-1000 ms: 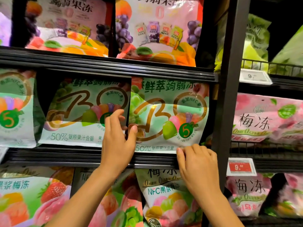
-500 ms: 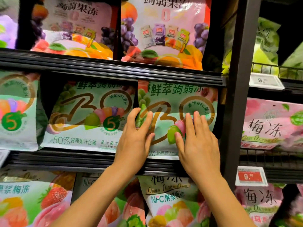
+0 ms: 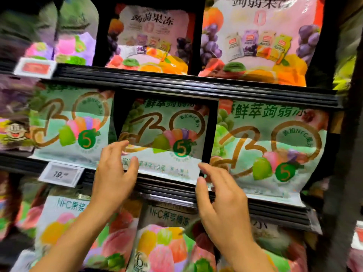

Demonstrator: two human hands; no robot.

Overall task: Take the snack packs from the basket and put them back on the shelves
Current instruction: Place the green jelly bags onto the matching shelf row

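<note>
Three mint-green jelly snack packs stand in a row on the middle shelf: a left pack (image 3: 74, 122), a middle pack (image 3: 167, 124) set further back, and a right pack (image 3: 275, 138). My left hand (image 3: 115, 171) is at the middle pack's lower left corner, fingers spread and relaxed, fingertips over the pack's edge. My right hand (image 3: 218, 197) hovers by that pack's lower right corner, next to the right pack, fingers loosely extended. Neither hand grips anything. The basket is out of view.
A black shelf rail (image 3: 176, 85) runs above the green packs, with pink fruit jelly packs (image 3: 255, 36) on the shelf over it. More jelly packs (image 3: 163, 242) stand on the shelf below. A price tag (image 3: 60, 174) hangs at the left. A dark upright post (image 3: 341, 173) bounds the right side.
Both hands came off the face of the right green pack and moved left and down to the middle pack's lower corners. The view swung left.
</note>
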